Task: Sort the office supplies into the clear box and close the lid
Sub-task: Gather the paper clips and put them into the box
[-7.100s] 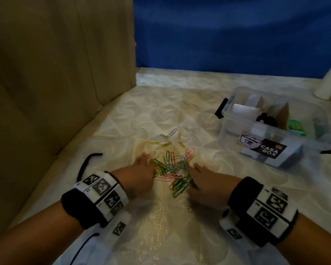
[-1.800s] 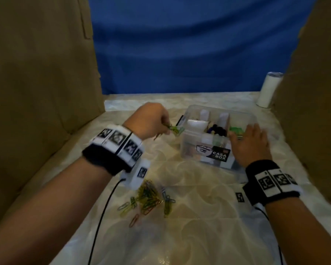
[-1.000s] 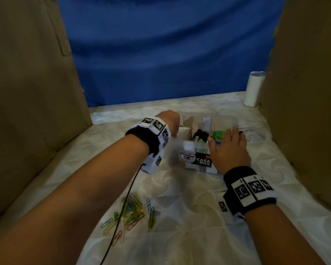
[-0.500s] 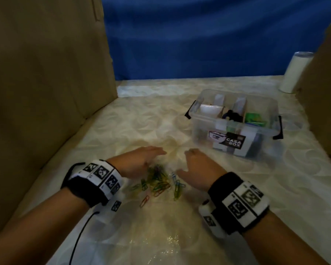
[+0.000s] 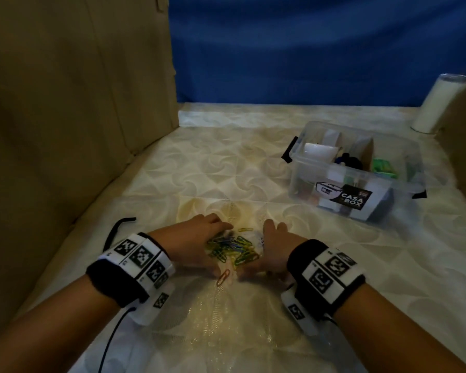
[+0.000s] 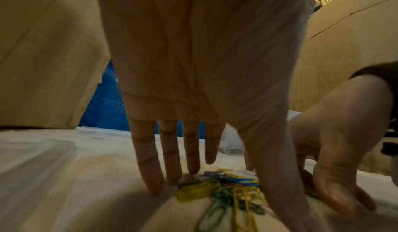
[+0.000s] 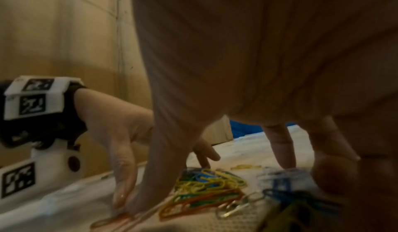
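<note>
A heap of coloured paper clips (image 5: 234,249) lies on the patterned table cover between my two hands. My left hand (image 5: 197,243) stands on its left side with straight fingers (image 6: 150,172) touching the cloth beside the clips (image 6: 217,189). My right hand (image 5: 273,251) stands on the right side, fingers (image 7: 282,148) straight down on the cloth, thumb reaching under the pile (image 7: 206,186). One orange clip (image 5: 223,277) lies loose just in front. The clear box (image 5: 355,173) stands open to the far right, its compartments holding supplies.
Cardboard walls (image 5: 65,117) close in the left and the far right side. A white cylinder (image 5: 439,103) stands at the back right by the blue backdrop. A black cable (image 5: 119,224) lies near my left wrist.
Both hands have closed in on the paper clips from either side, pushing them into a tighter heap. The view has shifted slightly; the box has not moved.
</note>
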